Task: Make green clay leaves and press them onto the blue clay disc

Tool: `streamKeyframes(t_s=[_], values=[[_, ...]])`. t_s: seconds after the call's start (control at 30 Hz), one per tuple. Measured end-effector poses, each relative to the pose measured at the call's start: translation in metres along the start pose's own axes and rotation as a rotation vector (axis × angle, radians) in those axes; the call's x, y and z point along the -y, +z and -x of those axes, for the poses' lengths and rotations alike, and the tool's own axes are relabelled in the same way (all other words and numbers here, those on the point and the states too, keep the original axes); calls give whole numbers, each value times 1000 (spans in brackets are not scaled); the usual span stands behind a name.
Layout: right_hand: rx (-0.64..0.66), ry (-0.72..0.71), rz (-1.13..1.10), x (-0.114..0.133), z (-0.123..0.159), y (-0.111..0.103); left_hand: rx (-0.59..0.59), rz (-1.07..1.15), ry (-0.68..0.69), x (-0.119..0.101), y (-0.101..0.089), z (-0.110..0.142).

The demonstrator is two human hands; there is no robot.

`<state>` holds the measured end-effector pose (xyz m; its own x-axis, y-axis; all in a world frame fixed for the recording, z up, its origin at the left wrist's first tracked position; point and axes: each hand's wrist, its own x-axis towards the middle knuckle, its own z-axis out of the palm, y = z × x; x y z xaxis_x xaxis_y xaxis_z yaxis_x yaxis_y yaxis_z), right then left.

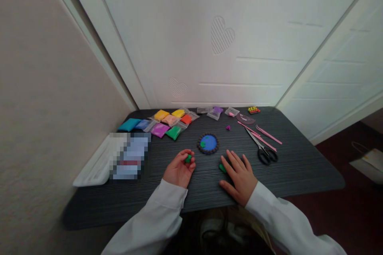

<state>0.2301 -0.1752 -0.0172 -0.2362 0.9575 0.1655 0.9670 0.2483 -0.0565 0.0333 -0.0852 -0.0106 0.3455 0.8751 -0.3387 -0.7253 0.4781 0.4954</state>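
Note:
Between the fingers of my left hand is a small lump of green clay, held just above the table. My right hand lies palm down with its fingers spread. Under its index finger a second green clay piece shows in part; the rest is hidden by the fingers. Beyond and between both hands sits a round blue clay disc with a dark, beaded rim and green patches on its left side.
Several bags of coloured clay, one of them green, lie at the back left. Scissors, pink tools and a dark scraper are on the right. A purple bit lies behind the disc. A white tray stands at the left.

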Motion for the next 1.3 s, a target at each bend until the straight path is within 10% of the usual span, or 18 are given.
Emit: streamKeyframes(t_s=[0.3, 0.77, 1.3], values=[[-387, 35, -26, -21, -32, -9, -39, 24, -6, -1, 0, -1], [-167, -366, 63, 11, -69, 8, -66, 26, -15, -1, 0, 0], [-184, -381, 52, 1, -72, -6, -65, 28, -9, 0, 3, 2]])
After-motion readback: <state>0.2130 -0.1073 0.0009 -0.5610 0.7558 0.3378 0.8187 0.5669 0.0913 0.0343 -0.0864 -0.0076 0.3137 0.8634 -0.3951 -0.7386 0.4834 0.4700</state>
